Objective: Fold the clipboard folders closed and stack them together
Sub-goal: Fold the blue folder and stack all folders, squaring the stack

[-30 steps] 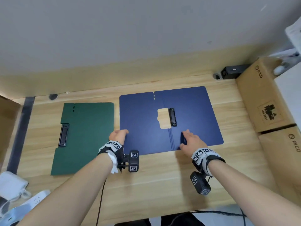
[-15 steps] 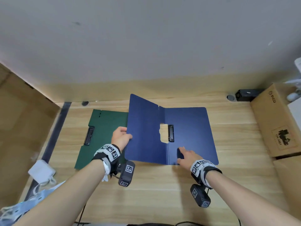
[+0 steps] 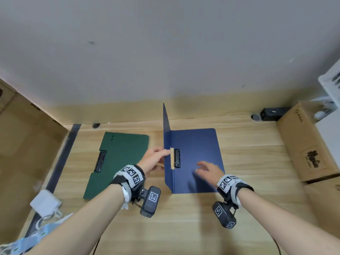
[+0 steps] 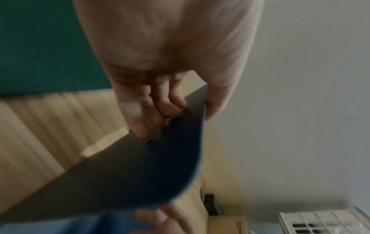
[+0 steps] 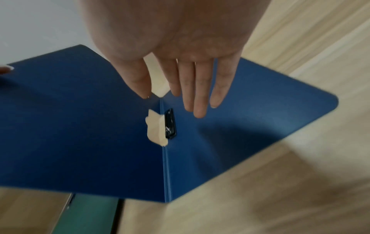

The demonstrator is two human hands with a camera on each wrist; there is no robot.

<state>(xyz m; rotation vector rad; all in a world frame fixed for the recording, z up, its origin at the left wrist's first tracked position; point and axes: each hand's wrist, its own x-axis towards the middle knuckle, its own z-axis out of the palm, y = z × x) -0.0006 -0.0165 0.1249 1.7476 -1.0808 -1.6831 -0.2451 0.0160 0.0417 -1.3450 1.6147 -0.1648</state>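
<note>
Two hands work the blue folder (image 3: 195,159) on the desk: left hand (image 3: 153,161) pinches its upright cover, right hand (image 3: 208,171) hovers slack above. Next, lower it shut; beyond, the green folder (image 3: 119,162) lies closed.

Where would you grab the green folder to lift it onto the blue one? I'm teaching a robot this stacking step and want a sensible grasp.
Probably by the green folder's right long edge, coming in from the blue folder side. It lies flat and closed on the table, so only its thin edges offer a pinch. The black clip sits on the left edge; the right edge is plain and nearest the left hand.
</note>
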